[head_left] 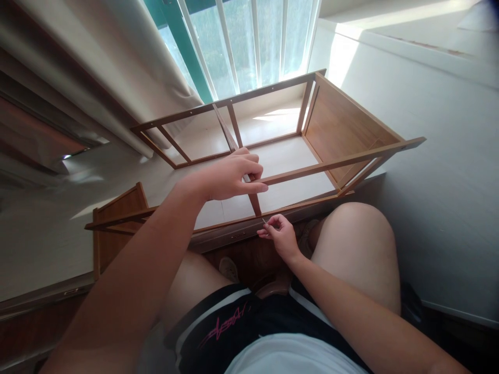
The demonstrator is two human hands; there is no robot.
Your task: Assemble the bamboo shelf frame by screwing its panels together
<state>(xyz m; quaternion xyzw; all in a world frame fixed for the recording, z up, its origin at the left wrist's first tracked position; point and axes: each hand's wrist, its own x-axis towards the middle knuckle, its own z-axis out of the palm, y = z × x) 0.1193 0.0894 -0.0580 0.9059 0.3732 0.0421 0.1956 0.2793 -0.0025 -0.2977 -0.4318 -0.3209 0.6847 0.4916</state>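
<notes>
A brown wooden frame (335,164), open with slim bars and one solid end panel (346,132), lies in front of me. My left hand (241,174) reaches over its middle and is closed around a crosspiece (255,204) where it meets the near upper bar. The thumb points right along that bar. Lower down, just on my side of the frame, my right hand (281,235) pinches a small thin pale pin-like piece (264,221) between thumb and forefinger. Whether that piece is a screw or a dowel is too small to tell.
A second solid wooden panel (119,221) forms the frame's left end. Below runs a white surface with a drawer front (237,235). Beige curtains (97,62) hang at the left, a barred window (249,47) stands behind, and a white wall (436,171) rises on the right.
</notes>
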